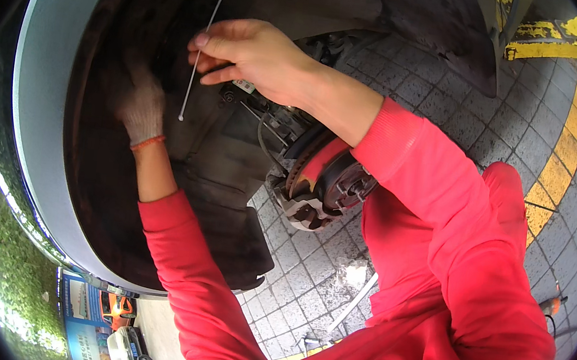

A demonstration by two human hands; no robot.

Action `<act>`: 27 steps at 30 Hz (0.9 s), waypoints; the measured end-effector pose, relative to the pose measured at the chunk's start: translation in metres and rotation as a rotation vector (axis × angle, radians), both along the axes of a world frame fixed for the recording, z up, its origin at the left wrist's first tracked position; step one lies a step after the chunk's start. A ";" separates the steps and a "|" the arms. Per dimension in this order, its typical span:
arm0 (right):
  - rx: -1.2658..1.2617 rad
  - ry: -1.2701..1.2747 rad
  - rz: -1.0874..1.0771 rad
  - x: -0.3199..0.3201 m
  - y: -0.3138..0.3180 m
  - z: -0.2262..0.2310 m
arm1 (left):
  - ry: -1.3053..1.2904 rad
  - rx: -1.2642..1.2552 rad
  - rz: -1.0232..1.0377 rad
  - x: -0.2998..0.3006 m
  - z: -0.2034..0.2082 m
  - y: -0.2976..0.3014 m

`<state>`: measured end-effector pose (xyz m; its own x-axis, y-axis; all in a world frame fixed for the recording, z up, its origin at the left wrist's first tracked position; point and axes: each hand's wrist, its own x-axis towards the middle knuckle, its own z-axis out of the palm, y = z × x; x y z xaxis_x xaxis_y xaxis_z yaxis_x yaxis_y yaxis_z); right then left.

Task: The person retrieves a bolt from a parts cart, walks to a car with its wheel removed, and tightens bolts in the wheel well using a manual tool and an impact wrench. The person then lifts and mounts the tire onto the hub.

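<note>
My bare right hand (249, 58) pinches a thin, pale rod (188, 94) between thumb and fingertips. The rod stands nearly upright, a little tilted, with a small whitish knob at its lower end. My left hand (142, 103) wears a pale knit glove with an orange cuff. It reaches against the dark liner of the wheel arch (217, 154), and its fingers are lost in blur and shadow. To the right of the liner sits the bare wheel hub with its brake disc (315, 169), partly behind my right forearm.
The car's grey fender (46, 117) curves along the left. Below lies a tiled floor (300, 267) with a long light bar (354, 303) on it. A yellow stripe (561, 158) and a yellow-painted metal frame (556, 50) are at the right.
</note>
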<state>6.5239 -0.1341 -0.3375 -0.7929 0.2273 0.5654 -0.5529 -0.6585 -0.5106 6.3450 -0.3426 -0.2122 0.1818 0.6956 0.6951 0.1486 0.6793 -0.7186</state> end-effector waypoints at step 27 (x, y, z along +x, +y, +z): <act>-0.281 -0.067 0.445 -0.046 0.016 0.079 | 0.145 -0.336 0.788 -0.060 0.103 0.057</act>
